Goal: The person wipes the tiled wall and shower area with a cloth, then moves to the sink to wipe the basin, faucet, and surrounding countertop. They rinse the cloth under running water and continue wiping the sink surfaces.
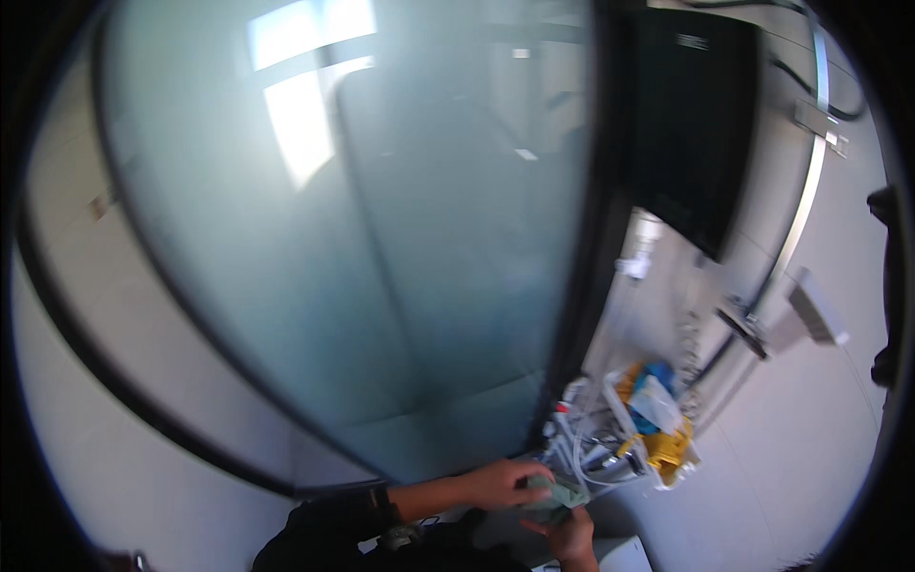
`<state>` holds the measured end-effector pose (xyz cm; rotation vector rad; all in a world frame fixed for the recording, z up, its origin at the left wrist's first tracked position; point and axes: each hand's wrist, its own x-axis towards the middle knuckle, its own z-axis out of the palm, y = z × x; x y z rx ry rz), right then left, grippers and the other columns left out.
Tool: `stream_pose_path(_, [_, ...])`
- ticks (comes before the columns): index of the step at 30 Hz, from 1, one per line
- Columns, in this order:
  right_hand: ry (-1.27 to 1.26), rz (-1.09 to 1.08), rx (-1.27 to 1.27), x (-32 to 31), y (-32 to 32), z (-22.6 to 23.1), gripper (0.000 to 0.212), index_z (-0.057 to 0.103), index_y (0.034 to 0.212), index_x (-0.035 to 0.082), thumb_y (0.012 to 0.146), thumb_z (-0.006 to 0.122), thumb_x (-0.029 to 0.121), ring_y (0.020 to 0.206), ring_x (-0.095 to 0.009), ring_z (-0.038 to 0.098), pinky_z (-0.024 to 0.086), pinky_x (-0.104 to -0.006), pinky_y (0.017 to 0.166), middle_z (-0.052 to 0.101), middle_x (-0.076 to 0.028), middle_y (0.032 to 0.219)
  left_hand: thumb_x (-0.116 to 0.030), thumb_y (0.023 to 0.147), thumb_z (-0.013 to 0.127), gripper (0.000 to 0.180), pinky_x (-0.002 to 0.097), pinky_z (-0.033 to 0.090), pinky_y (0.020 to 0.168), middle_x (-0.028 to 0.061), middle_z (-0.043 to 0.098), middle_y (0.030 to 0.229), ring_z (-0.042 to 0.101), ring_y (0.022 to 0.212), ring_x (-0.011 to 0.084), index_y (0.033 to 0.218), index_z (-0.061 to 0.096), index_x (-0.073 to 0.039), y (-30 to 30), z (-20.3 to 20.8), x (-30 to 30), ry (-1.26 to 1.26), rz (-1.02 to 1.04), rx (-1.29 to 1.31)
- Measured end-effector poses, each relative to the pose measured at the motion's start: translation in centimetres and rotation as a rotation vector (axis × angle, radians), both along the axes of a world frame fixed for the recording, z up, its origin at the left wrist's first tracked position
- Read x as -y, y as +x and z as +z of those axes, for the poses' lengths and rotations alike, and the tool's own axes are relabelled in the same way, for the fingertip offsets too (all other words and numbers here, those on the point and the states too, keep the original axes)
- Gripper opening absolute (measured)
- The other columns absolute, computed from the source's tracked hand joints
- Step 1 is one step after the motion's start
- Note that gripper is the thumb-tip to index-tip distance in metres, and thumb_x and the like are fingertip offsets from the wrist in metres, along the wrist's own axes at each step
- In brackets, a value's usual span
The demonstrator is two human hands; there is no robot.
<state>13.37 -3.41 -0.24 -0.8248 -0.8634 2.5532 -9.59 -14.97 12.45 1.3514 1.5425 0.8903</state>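
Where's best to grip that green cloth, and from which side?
Probably pinch the green cloth at its right corner, from its far right: that part juts out uncovered; the left hand covers its left side, the right hand lies at its near edge.

Your cloth [564,492] is soft, pale green, and your sleeve [329,526] is black. The big glass panel [467,238] is cloudy blue-green, with bright white shiny patches on it, and its frame [600,191] is black. You have a white basket [620,408] with blue, orange, white and bright yellow things [670,448] in it. The wall [791,448] is pale grey with thin lines, and the rail [808,191] is silvery.
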Motion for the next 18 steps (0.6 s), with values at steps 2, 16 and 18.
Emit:
stream_pose_path(2, [-0.202,0.04,-0.236,0.8,-2.5,-0.8,0.063,0.059,0.155,0.005,0.111,0.047,0.047,0.138,-0.041,0.065,0.056,-0.0647,0.11,0.066,-0.017,0.153,-0.048,0.112,0.07,0.056,0.041,0.058,0.095,0.0126,0.079,0.125,0.076,0.108,0.0257,0.155,0.063,-0.014,0.1,-0.7,3.2,-0.058,-0.096,-0.098])
stream_pose_path(16, [0.0,0.265,0.214,9.4,-13.9,-4.7,0.045,0.068,0.135,0.005,0.116,0.049,0.041,0.106,-0.038,0.072,0.06,-0.0555,0.085,0.075,-0.016,0.125,-0.034,0.115,0.065,0.035,0.0413,0.058,0.104,0.0078,0.083,0.123,0.077,0.121,0.0283,0.138,0.072,-0.008,-8.0,-0.9,34.0,0.341,1.103,-0.5])
stream_pose_path(18, [0.027,0.291,0.204,11.7,-15.6,-4.6,0.045,0.068,0.136,0.005,0.115,0.048,0.04,0.108,-0.038,0.072,0.06,-0.0549,0.088,0.075,-0.016,0.126,-0.032,0.115,0.066,0.033,0.0411,0.059,0.101,0.0083,0.084,0.119,0.077,0.118,0.028,0.135,0.073,-0.007,-9.7,-0.5,40.4,0.431,1.276,-0.545])
